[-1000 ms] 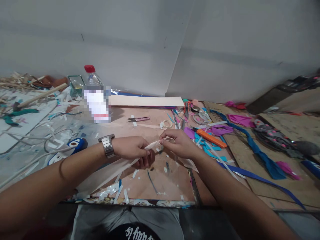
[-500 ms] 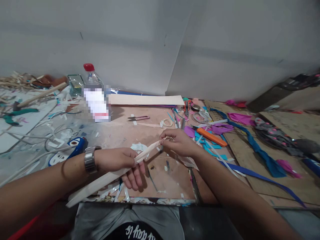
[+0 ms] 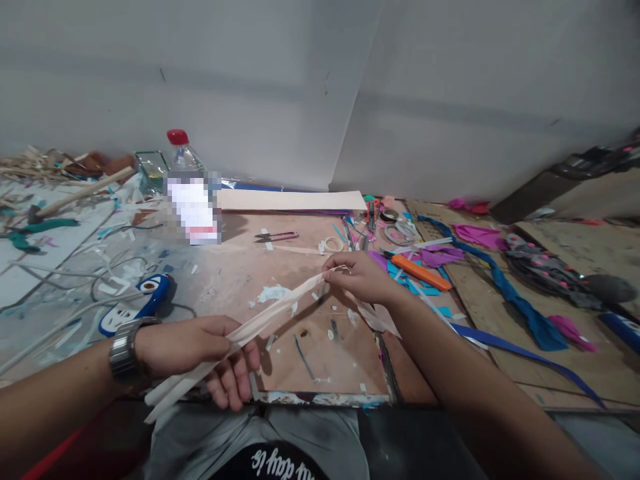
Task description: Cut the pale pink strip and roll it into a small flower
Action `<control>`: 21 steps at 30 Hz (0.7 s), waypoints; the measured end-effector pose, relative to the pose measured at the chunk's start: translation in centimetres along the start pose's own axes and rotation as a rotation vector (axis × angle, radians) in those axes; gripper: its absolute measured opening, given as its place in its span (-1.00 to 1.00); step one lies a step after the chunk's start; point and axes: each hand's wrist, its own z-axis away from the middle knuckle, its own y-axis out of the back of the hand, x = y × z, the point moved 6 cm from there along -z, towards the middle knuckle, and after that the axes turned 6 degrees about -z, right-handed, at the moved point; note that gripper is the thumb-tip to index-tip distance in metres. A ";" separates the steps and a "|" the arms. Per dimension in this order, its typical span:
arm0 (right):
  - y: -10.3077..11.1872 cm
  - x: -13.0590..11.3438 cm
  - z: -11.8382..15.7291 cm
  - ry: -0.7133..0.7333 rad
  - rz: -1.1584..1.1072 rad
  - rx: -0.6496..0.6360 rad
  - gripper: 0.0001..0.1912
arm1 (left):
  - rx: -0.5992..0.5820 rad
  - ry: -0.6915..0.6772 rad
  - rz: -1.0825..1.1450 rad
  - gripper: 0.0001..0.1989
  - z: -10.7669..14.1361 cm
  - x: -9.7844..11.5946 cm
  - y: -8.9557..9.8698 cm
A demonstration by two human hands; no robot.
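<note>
The left hand (image 3: 193, 347), farther down the pale strip (image 3: 280, 309) now, grips it at eight o'clock, near the table's front edge (image 3: 325, 399); there's room toward the snips (image 3: 286, 235) at twelve; the right hand (image 3: 363, 277) pinches it at four.

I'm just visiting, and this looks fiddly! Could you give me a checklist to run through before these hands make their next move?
1. Right hand grips the pale strip: ok, pinched at its upper end.
2. Left hand grips it too: ok, strip under the thumb.
3. Strip uncovered between the hands: ok.
4. Snips apart from both hands: ok.
5. Orange cutter's blade drawn in: cannot tell, too small.
6. Table tidy: not ok, scraps lie about.
</note>
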 end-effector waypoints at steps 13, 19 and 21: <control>1.2 0.0 -0.2 0.011 0.047 0.148 -0.82 | 0.245 -0.105 -0.385 -0.66 0.3 3.2 3.3; -0.5 -0.5 0.3 0.000 0.067 0.134 -0.84 | 0.126 -0.157 -0.347 -0.71 -3.3 4.7 2.5; -0.9 -0.9 0.5 0.021 0.066 0.126 -0.84 | 0.123 -0.144 -0.374 -0.70 -4.7 5.2 2.4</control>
